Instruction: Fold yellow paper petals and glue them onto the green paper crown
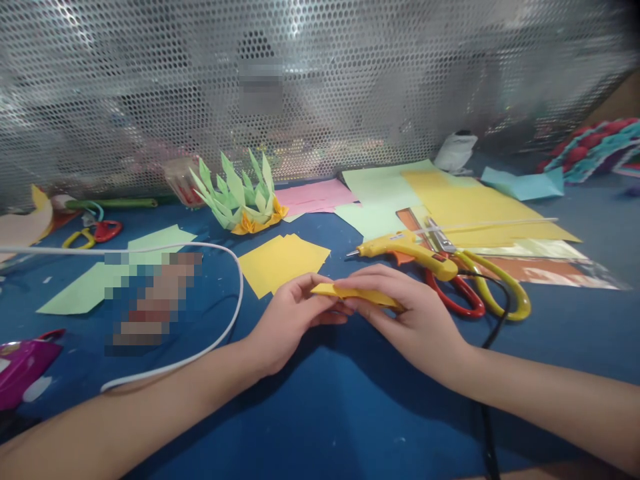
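Your left hand (287, 313) and right hand (407, 313) both pinch folded yellow paper piece (350, 293), held just above blue table (320, 413), near glue gun (405, 253). Paper prob light, thin, creases easily; grip at ends w/ fingertips, gentle pressure.

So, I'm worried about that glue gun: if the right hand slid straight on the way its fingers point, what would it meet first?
The right hand points left, so it would likely meet the left hand at the folded yellow paper, not the glue gun behind it.
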`<act>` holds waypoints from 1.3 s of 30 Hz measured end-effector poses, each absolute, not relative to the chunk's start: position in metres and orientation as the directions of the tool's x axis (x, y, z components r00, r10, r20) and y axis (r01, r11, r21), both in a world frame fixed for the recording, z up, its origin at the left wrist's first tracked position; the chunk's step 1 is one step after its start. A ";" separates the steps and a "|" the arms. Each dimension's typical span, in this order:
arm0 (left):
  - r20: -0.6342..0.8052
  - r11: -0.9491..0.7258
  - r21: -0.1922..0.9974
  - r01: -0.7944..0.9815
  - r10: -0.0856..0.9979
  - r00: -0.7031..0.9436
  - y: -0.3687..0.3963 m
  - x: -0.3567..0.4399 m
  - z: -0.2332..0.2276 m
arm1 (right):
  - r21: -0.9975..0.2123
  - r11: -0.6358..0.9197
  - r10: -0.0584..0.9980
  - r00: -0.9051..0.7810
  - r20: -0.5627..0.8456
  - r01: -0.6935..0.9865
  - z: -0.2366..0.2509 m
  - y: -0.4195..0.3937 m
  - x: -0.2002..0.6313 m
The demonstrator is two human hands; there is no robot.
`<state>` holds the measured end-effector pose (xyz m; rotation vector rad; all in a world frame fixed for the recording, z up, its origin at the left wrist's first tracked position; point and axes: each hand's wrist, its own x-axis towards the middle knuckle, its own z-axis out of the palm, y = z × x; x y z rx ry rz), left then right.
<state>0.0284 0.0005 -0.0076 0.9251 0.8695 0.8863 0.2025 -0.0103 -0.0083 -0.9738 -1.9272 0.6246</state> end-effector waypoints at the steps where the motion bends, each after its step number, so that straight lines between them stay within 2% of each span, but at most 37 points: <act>1: -0.234 0.336 0.911 -0.239 0.899 0.371 0.001 0.028 -0.009 | -0.724 0.568 0.821 -0.326 0.468 0.392 -0.009 -0.010 0.203; 12: -0.286 0.388 0.891 -0.236 0.882 0.374 0.004 0.027 -0.008 | -0.694 0.601 0.799 -0.333 0.501 0.397 -0.008 -0.011 0.203; 22: -0.218 0.266 0.953 -0.144 0.934 0.283 -0.003 0.030 -0.006 | -0.719 0.575 0.814 -0.363 0.454 0.390 -0.010 -0.011 0.203; 28: -0.182 0.222 0.968 -0.121 0.944 0.274 -0.003 0.031 -0.006 | -0.848 0.426 0.888 -0.326 0.325 0.315 -0.008 -0.011 0.199; 33: -0.164 0.205 0.970 -0.130 0.947 0.276 -0.002 0.031 -0.008 | -0.941 0.220 0.949 -0.280 0.145 0.259 0.000 -0.009 0.199; 36: -0.139 0.189 0.968 -0.162 0.950 0.281 -0.001 0.031 -0.010 | -0.957 0.114 0.966 -0.254 0.045 0.266 0.002 -0.007 0.201; 39: -0.120 0.183 0.961 -0.207 0.952 0.281 -0.001 0.029 -0.012 | -0.956 0.076 0.970 -0.245 0.004 0.284 0.002 -0.006 0.205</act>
